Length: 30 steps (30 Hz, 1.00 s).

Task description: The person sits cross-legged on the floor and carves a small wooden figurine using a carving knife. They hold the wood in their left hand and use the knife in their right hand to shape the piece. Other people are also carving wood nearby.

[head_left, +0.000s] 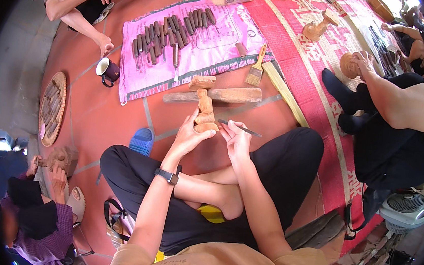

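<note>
Left hand [191, 136] holds a carved figure [205, 106], right hand [236, 141] a slim tool [251, 132]; floor [105, 125] spreads left, pink sheet [137, 85] edging it far

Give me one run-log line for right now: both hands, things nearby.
Left hand: holds carved wooden figure near its base | Right hand: holds slim dark tool | Nearby: wooden bar, paintbrush

Floor [87, 125]: terracotta-red tiles with grey joints.
Pink printed cloth [204, 55]: spread flat on the tiles, dark-handled tools [175, 55] lying across it.
Red-and-straw mat [290, 63]: at the right, a wooden carving [313, 30] on it.
Bare tiles: wooden beam [236, 94], dark mug [107, 68], blue slipper [142, 141], round basket [63, 99].
</note>
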Motion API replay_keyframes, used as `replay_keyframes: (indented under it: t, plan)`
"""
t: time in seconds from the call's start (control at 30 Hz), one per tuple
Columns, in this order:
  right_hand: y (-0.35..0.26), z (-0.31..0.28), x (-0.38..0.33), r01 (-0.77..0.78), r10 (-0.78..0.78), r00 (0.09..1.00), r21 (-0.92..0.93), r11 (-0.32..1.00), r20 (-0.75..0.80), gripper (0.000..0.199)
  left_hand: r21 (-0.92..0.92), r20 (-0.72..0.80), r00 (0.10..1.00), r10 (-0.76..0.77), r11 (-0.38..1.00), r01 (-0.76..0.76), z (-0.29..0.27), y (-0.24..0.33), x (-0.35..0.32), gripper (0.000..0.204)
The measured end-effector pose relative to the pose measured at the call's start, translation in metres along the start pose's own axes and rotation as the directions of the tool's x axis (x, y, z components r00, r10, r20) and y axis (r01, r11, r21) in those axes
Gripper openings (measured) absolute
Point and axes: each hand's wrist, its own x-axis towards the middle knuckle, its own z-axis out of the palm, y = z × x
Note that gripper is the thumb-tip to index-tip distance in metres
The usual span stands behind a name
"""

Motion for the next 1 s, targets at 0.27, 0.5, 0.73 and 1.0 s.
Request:
replay_keyframes:
  t: [0.27,0.5,0.73,1.0]
  plan:
    - [-0.001,0.014,-0.004,0.1,-0.076,0.988,-0.185,0.978,0.135,0.018,0.051,0.005,1.0,-0.031,0.998,0.03,-0.002,0.007,-0.002,0.103]
    - [0.003,0.009,-0.003,0.058,-0.057,0.995,-0.007,0.998,0.086,0.014,0.044,-0.008,1.0,-0.005,0.999,0.005,-0.001,0.002,-0.003,0.103]
    - [-0.003,0.011,0.0,0.067,-0.056,0.994,-0.11,0.992,0.097,0.014,0.014,0.004,1.0,-0.02,1.0,0.019,0.0,0.006,0.001,0.105]
    - [-0.003,0.014,0.002,0.094,-0.08,0.989,-0.109,0.99,0.127,0.013,0.045,-0.013,1.0,-0.015,0.999,0.015,0.0,0.006,0.002,0.103]
